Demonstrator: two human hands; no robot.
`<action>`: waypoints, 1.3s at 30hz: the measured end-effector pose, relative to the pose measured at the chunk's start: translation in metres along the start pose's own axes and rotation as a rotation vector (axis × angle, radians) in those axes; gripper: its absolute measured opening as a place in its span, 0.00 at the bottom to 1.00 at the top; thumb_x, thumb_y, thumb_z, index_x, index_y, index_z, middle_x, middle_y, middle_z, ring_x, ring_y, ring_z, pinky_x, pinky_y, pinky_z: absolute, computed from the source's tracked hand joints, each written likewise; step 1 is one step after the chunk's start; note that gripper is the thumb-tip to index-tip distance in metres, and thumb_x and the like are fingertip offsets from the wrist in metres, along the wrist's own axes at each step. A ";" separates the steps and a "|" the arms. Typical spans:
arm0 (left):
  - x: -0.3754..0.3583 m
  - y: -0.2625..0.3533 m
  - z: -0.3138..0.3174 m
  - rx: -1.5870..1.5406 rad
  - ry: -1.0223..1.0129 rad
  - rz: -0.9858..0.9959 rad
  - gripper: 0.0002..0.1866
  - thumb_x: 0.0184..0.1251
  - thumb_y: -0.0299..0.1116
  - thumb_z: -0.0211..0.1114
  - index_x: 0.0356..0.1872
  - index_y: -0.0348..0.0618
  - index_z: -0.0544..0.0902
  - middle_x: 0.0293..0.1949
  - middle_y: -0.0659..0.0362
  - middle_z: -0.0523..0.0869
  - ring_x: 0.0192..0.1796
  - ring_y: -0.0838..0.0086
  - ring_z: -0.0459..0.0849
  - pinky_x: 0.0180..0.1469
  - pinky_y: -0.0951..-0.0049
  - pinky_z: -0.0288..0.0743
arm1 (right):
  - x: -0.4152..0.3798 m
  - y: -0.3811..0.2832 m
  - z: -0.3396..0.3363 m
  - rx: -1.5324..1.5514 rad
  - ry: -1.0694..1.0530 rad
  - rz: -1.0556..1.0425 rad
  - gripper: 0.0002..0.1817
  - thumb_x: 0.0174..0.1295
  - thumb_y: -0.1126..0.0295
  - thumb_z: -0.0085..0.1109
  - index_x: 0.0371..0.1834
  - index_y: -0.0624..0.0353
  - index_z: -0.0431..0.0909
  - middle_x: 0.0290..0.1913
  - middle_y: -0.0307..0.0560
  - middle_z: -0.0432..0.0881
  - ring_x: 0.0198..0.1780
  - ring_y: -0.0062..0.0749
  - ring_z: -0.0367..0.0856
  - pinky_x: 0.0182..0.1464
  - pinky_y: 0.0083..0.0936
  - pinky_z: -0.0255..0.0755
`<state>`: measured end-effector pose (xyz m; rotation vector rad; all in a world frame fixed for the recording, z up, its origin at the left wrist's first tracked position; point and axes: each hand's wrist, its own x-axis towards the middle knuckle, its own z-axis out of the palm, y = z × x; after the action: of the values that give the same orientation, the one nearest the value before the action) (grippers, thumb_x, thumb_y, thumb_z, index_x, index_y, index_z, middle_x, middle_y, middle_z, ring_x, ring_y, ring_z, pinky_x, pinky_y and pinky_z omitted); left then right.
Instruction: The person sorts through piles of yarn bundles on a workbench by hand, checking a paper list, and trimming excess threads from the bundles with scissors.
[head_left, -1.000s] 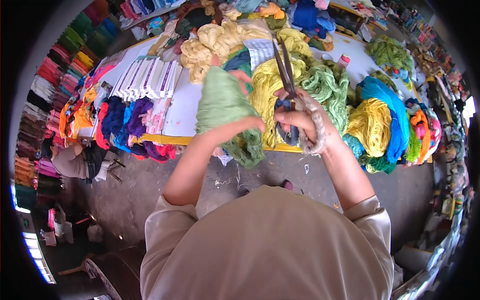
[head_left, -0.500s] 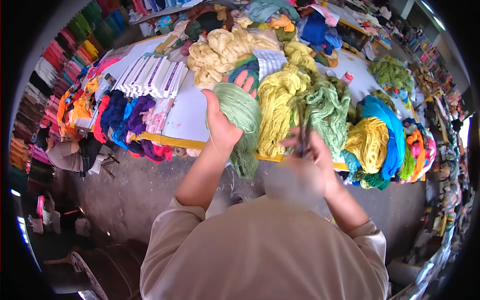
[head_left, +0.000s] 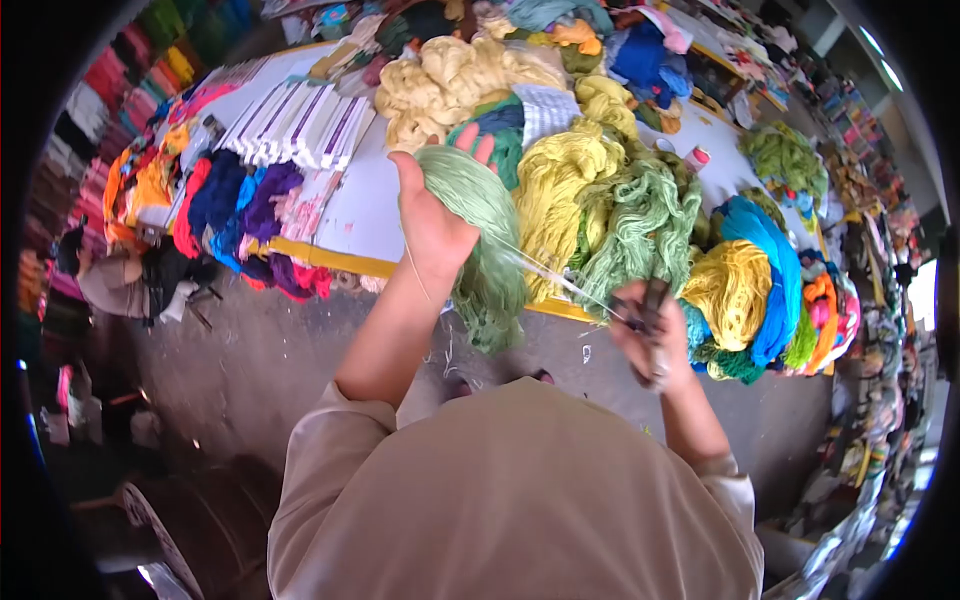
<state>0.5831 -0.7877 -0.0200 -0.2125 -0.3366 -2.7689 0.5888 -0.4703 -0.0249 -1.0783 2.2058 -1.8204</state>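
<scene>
A skein of pale green yarn (head_left: 480,215) is draped over my left hand (head_left: 437,218), with the fingers spread behind it and its lower end hanging past the table edge. From the skein a whitish strand (head_left: 560,279) runs taut to my right hand (head_left: 655,335). That hand is closed around a pair of dark scissors (head_left: 652,303), blurred by motion; how its fingers grip the strand is hard to see. Yellow yarn (head_left: 555,185) and a heap of green yarn (head_left: 645,215) lie on the table just beyond my hands.
The white table (head_left: 360,225) has a yellow front edge. Cream yarn (head_left: 440,85) and white labelled packs (head_left: 295,125) lie on it. Blue yarn (head_left: 765,270) and gold yarn (head_left: 730,290) hang at the right. Another person (head_left: 115,285) is at the far left; a drum (head_left: 215,525) stands lower left.
My right hand has moved right and down, away from the yellow yarn, and a strand now stretches from the skein to it. My left hand has shifted slightly left and up.
</scene>
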 end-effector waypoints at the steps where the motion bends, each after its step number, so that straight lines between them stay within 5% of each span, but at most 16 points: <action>1: -0.001 0.005 -0.001 -0.004 0.012 0.016 0.29 0.71 0.66 0.54 0.61 0.57 0.74 0.72 0.48 0.70 0.73 0.52 0.68 0.70 0.51 0.67 | -0.016 -0.004 -0.014 0.075 0.025 0.190 0.24 0.51 0.86 0.67 0.52 0.58 0.76 0.34 0.32 0.76 0.33 0.19 0.74 0.37 0.20 0.71; 2: -0.002 0.008 -0.002 0.019 0.041 0.052 0.30 0.71 0.65 0.55 0.61 0.53 0.75 0.72 0.47 0.70 0.73 0.53 0.68 0.71 0.50 0.66 | -0.029 0.002 -0.030 0.204 0.012 0.286 0.23 0.51 0.85 0.67 0.52 0.58 0.77 0.32 0.32 0.76 0.32 0.17 0.73 0.37 0.19 0.71; 5: -0.009 0.004 0.004 0.056 0.091 0.086 0.31 0.71 0.65 0.55 0.63 0.52 0.73 0.69 0.47 0.72 0.72 0.55 0.70 0.73 0.50 0.65 | -0.046 0.009 -0.062 -0.349 -0.066 0.609 0.34 0.56 0.81 0.63 0.70 0.57 0.68 0.39 0.41 0.84 0.39 0.22 0.81 0.43 0.21 0.75; 8: -0.014 -0.025 0.015 0.009 0.063 0.007 0.32 0.72 0.64 0.53 0.65 0.53 0.70 0.68 0.48 0.72 0.70 0.55 0.71 0.74 0.50 0.63 | -0.030 0.014 -0.035 0.060 0.164 0.409 0.46 0.58 0.87 0.59 0.81 0.53 0.51 0.62 0.56 0.80 0.65 0.39 0.78 0.64 0.33 0.71; 11: -0.023 -0.055 0.029 -0.117 0.029 -0.048 0.31 0.73 0.64 0.53 0.65 0.53 0.71 0.70 0.46 0.70 0.72 0.53 0.69 0.75 0.49 0.62 | 0.034 0.011 0.018 -0.138 0.036 -0.264 0.58 0.51 0.78 0.76 0.82 0.51 0.46 0.79 0.57 0.55 0.76 0.51 0.65 0.74 0.51 0.61; 14: -0.024 -0.065 0.033 -0.239 -0.040 -0.041 0.32 0.72 0.61 0.56 0.64 0.47 0.72 0.75 0.45 0.65 0.77 0.52 0.63 0.76 0.46 0.61 | 0.078 0.006 0.092 0.201 0.147 -0.150 0.67 0.34 0.61 0.88 0.78 0.62 0.52 0.76 0.56 0.62 0.76 0.45 0.62 0.76 0.40 0.58; 20: -0.010 -0.016 0.004 -0.319 -0.118 -0.076 0.32 0.71 0.58 0.59 0.63 0.41 0.74 0.74 0.45 0.67 0.78 0.55 0.63 0.76 0.49 0.62 | 0.114 -0.005 0.105 0.468 -0.106 0.195 0.52 0.45 0.75 0.80 0.74 0.64 0.59 0.67 0.50 0.73 0.69 0.37 0.70 0.72 0.33 0.62; 22: -0.010 0.011 -0.017 0.070 -0.111 -0.086 0.29 0.74 0.55 0.60 0.65 0.45 0.72 0.68 0.47 0.73 0.73 0.59 0.70 0.69 0.57 0.72 | 0.126 -0.019 0.104 0.500 -0.158 0.225 0.47 0.45 0.82 0.73 0.73 0.65 0.61 0.62 0.49 0.77 0.60 0.36 0.79 0.64 0.32 0.71; 23: -0.013 0.032 -0.048 0.184 -0.259 -0.378 0.30 0.75 0.45 0.64 0.70 0.41 0.69 0.68 0.49 0.75 0.72 0.63 0.72 0.73 0.60 0.68 | 0.134 -0.019 0.096 0.467 -0.201 0.234 0.46 0.45 0.84 0.71 0.72 0.66 0.62 0.62 0.50 0.78 0.59 0.37 0.80 0.63 0.32 0.72; 26: -0.039 0.073 -0.101 0.689 -0.352 -0.540 0.30 0.72 0.36 0.66 0.70 0.36 0.70 0.66 0.53 0.79 0.69 0.68 0.76 0.74 0.66 0.65 | 0.155 -0.045 0.096 0.334 -0.220 0.249 0.41 0.46 0.83 0.71 0.69 0.66 0.68 0.59 0.48 0.79 0.61 0.34 0.77 0.66 0.29 0.67; 28: -0.054 0.095 -0.133 0.901 -0.179 -0.741 0.27 0.70 0.31 0.66 0.68 0.36 0.73 0.64 0.52 0.80 0.64 0.69 0.79 0.68 0.68 0.71 | 0.168 -0.050 0.097 0.179 -0.286 0.256 0.37 0.46 0.81 0.70 0.66 0.66 0.72 0.58 0.45 0.79 0.58 0.30 0.75 0.64 0.25 0.65; 30: -0.064 0.112 -0.171 1.344 0.166 -0.698 0.21 0.69 0.25 0.61 0.64 0.36 0.78 0.61 0.51 0.82 0.59 0.67 0.82 0.61 0.68 0.75 | 0.170 -0.048 0.103 0.071 -0.301 0.244 0.35 0.46 0.79 0.70 0.64 0.65 0.74 0.56 0.43 0.78 0.55 0.26 0.73 0.61 0.23 0.64; 31: -0.078 0.106 -0.193 1.466 0.388 -0.293 0.16 0.63 0.19 0.59 0.51 0.36 0.84 0.48 0.56 0.87 0.50 0.71 0.83 0.54 0.72 0.75 | 0.170 -0.048 0.107 0.025 -0.321 0.230 0.36 0.46 0.80 0.71 0.64 0.66 0.74 0.56 0.43 0.78 0.55 0.26 0.72 0.60 0.22 0.64; 33: -0.095 0.091 -0.156 1.054 0.441 0.189 0.12 0.57 0.15 0.54 0.38 0.38 0.83 0.36 0.60 0.85 0.43 0.74 0.82 0.48 0.75 0.75 | 0.165 -0.048 0.116 0.047 -0.335 0.267 0.36 0.47 0.82 0.70 0.65 0.65 0.73 0.55 0.43 0.78 0.55 0.26 0.73 0.60 0.22 0.65; 37: -0.126 0.025 -0.068 0.863 -0.265 0.002 0.13 0.55 0.11 0.51 0.31 0.40 0.79 0.30 0.62 0.80 0.36 0.78 0.78 0.41 0.77 0.72 | 0.159 -0.042 0.129 -0.067 -0.399 0.238 0.36 0.49 0.80 0.71 0.65 0.66 0.73 0.54 0.43 0.80 0.51 0.25 0.76 0.58 0.22 0.68; 39: -0.113 -0.016 -0.071 1.003 -0.155 -0.111 0.11 0.63 0.15 0.51 0.34 0.41 0.80 0.35 0.61 0.82 0.39 0.76 0.79 0.45 0.75 0.74 | 0.153 -0.053 0.133 -0.097 -0.409 0.174 0.36 0.50 0.79 0.71 0.66 0.66 0.72 0.55 0.44 0.81 0.52 0.25 0.78 0.59 0.22 0.69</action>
<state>0.6745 -0.7556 -0.1126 -0.1429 -1.7144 -2.3241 0.5627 -0.6684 0.0382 -1.1158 2.0801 -1.2987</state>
